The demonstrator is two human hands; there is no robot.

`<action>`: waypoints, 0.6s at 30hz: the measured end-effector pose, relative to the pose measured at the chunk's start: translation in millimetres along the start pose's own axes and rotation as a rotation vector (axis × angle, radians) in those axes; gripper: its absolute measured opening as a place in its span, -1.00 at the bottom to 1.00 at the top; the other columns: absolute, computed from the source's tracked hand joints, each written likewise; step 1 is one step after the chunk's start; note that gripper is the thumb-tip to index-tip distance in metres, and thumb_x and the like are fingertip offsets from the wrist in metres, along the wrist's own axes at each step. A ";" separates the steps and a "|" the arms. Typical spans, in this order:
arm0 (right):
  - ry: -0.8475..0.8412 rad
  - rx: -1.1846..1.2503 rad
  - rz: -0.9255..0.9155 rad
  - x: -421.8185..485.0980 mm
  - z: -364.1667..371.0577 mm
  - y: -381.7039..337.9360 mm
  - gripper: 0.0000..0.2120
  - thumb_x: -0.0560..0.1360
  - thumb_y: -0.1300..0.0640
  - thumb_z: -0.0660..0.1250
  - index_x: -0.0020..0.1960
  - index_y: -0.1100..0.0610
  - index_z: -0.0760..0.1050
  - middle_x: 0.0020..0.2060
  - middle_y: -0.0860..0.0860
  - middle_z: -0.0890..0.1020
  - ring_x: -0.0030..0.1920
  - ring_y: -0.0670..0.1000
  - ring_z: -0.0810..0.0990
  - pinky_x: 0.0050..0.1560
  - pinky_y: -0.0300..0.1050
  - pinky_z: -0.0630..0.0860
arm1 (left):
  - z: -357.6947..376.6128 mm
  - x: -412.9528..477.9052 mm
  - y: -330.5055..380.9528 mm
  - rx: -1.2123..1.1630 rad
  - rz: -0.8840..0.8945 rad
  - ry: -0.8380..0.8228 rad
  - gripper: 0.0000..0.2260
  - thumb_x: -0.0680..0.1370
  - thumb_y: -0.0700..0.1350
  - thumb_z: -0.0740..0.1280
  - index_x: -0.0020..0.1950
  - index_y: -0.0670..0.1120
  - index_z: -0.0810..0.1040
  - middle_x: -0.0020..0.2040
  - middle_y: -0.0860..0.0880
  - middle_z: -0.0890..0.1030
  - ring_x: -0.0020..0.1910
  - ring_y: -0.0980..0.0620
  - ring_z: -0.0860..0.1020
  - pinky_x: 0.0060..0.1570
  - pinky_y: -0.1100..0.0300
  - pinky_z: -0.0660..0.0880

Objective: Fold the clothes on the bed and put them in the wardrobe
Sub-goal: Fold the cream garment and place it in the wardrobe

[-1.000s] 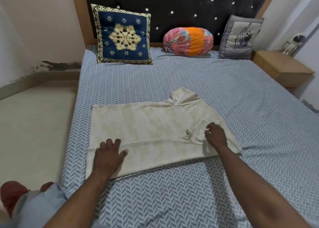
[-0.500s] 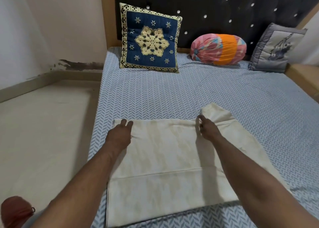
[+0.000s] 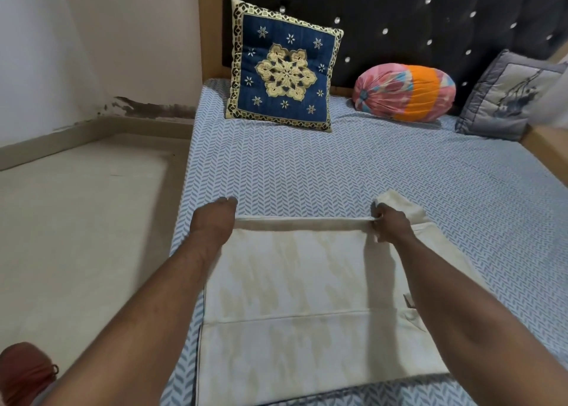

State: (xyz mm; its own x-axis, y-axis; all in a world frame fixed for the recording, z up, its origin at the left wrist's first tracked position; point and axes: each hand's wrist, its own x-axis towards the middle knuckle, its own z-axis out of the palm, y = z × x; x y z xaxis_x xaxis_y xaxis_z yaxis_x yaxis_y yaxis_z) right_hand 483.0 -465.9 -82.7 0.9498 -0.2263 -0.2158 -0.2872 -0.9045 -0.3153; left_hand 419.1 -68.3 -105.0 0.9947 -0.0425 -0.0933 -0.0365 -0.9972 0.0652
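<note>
A cream shirt [image 3: 307,282] lies flat at the near left corner of the bed [image 3: 338,165], a fold line running across its near part, as a person stretches both bare arms over the cloth. At the shirt's far edge the left hand [image 3: 212,225] curls its fingers over the far left corner. The right hand [image 3: 390,225] pinches the edge just beside the collar (fingertips partly hidden), and the edge is drawn taut and slightly lifted between them. The step looks like another lengthwise fold, so next that edge likely has to be brought toward the near side and laid level. Beyond, a blue embroidered cushion [image 3: 284,67], a pink-and-orange bolster [image 3: 405,92] and a grey cushion [image 3: 507,98] lean against the black studded headboard [image 3: 430,12].
</note>
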 end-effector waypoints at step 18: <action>0.265 0.005 -0.109 -171.1 5.9 100.3 -0.86 0.36 0.12 0.43 -0.16 -0.01 0.49 -0.17 -0.07 0.58 -0.10 0.06 0.57 -0.21 -0.08 0.45 | 15.1 -194.4 21.7 0.124 0.108 0.178 -0.86 0.20 -0.28 0.49 -0.34 -0.07 0.66 -0.37 -0.03 0.52 -0.29 -0.16 0.51 -0.43 0.10 0.46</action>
State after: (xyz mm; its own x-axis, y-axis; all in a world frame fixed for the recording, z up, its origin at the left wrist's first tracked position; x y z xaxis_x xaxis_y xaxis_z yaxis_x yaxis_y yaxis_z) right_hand 291.0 -515.7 -82.8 0.9742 -0.2153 0.0680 -0.1820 -0.9271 -0.3276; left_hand 223.5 -82.6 -100.5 0.9852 -0.1489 0.0845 -0.1444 -0.9878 -0.0578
